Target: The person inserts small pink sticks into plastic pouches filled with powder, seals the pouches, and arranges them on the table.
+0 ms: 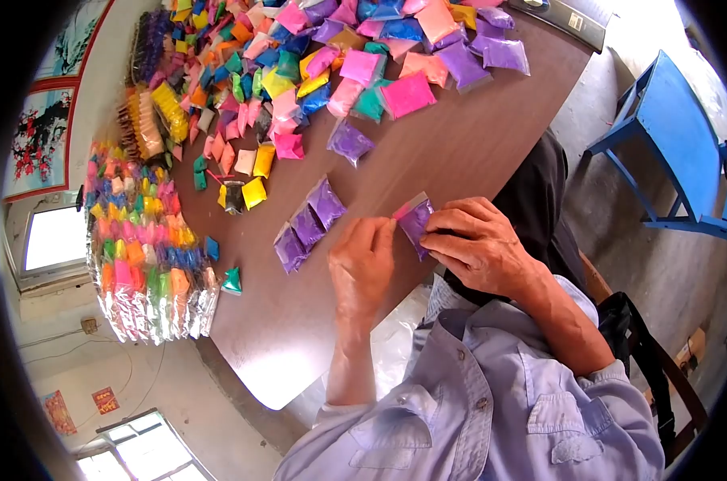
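Note:
My right hand (479, 244) pinches a small clear packet of purple clay-like material (415, 226) by its right side, above the table's near edge. At the packet's left edge, the fingers of my left hand (361, 260) are closed in a pinch, their tips meeting its corner. A small pink patch shows at the packet's upper left corner. Just beyond my left hand, a row of purple packets (308, 227) lies side by side on the brown table (427, 152). Farther off lies a single purple packet (350, 143).
A big heap of mixed-colour packets (363, 68) covers the table's far part. Bundled strips of colourful packets (151, 256) stand along the left edge. A green packet (232, 280) lies near them. To the right, a blue stool (676, 136) stands on the floor.

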A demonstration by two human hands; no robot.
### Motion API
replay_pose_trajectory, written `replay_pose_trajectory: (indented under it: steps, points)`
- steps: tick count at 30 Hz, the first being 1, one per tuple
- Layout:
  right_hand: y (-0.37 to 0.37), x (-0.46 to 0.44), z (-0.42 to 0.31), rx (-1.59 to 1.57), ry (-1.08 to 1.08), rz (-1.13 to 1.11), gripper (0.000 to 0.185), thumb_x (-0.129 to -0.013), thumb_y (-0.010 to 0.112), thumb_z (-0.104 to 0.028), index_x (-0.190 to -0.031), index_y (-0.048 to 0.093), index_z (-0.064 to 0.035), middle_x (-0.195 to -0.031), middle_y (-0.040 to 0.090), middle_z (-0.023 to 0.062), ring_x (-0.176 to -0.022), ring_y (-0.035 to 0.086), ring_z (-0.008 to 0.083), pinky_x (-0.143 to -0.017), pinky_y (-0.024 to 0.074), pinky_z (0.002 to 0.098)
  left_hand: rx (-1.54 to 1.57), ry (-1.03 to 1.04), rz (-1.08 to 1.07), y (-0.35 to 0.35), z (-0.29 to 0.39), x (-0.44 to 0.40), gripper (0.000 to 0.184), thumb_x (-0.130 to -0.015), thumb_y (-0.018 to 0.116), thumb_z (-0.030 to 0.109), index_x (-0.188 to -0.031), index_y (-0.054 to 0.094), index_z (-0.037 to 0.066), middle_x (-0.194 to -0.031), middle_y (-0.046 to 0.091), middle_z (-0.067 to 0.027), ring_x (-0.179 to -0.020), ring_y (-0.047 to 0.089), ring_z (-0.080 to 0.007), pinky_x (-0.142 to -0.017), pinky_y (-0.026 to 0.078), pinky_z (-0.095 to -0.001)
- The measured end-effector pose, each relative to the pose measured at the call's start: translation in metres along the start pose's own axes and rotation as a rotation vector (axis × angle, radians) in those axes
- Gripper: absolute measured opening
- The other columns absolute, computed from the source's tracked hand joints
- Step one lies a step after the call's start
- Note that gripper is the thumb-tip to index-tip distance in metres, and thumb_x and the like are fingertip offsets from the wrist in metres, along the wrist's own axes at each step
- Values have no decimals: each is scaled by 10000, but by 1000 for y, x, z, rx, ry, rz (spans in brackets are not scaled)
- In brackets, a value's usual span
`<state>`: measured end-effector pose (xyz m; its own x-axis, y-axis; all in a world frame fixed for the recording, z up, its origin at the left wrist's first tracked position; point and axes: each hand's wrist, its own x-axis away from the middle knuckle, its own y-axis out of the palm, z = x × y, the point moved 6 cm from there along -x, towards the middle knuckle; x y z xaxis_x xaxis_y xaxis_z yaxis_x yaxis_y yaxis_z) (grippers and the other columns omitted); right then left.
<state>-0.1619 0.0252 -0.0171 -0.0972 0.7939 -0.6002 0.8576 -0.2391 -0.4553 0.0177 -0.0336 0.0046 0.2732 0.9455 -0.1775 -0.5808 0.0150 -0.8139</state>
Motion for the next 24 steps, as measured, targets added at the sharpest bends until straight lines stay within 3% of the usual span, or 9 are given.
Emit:
replay_pose_trajectory:
  steps: [4, 6, 7, 10, 19, 21, 24]
  points:
    - [-1, 1, 0, -4, 5, 5, 224, -766, 800, -83, -979, 740, -115, -1095, 692, 24, -1027, 667, 250, -901, 522, 393, 1, 33, 5, -7, 10, -10, 39, -929, 754, 62, -940, 733, 30, -855, 702, -136, -741, 689, -324, -647, 526, -408]
    - [1, 1, 0, -1, 5, 3, 225, -764, 799, -82, -979, 742, -115, -1092, 694, 24, -1027, 667, 250, -900, 522, 393, 44, 77, -81, -2, 28, -12, 60, -917, 780, 57, -926, 743, 11, -807, 691, -109, -697, 650, -204, -628, 490, -336]
    - [1, 1, 1, -3, 1, 17, 225, -763, 800, -83, -978, 744, -116, -1088, 696, 24, -1025, 667, 249, -899, 522, 392, 44, 76, -77, 0, 28, -14, 60, -917, 780, 57, -926, 743, 11, -807, 691, -109, -697, 650, -204, -628, 490, -336]
    - [1, 1, 1, -6, 2, 31, 226, -760, 801, -81, -977, 745, -116, -1085, 699, 25, -1022, 669, 248, -897, 522, 390, -29, 182, -92, 11, 32, -24, 63, -912, 779, 61, -924, 741, 12, -814, 697, -120, -708, 665, -221, -631, 494, -343]
    - [-1, 1, 1, -11, 14, 53, 235, -755, 802, -65, -979, 746, -105, -1085, 698, 33, -1022, 672, 256, -895, 524, 391, 50, 70, -134, 5, 27, -41, 53, -914, 760, 38, -940, 743, -6, -813, 699, -115, -701, 665, -213, -639, 506, -335]
    - [-1, 2, 1, -15, 19, 72, 239, -752, 805, -61, -980, 746, -104, -1084, 698, 35, -1018, 674, 258, -889, 525, 392, 62, 89, -129, 0, 31, -29, 50, -910, 769, 67, -920, 732, 34, -828, 690, -131, -736, 680, -324, -644, 512, -408]
    - [0, 3, 5, -35, 23, 91, 246, -745, 811, -51, -977, 747, -102, -1087, 699, 37, -1008, 678, 261, -875, 531, 395, 122, 99, -196, 3, 30, -11, 44, -907, 768, 53, -934, 741, 32, -844, 699, -135, -742, 681, -331, -648, 515, -406]
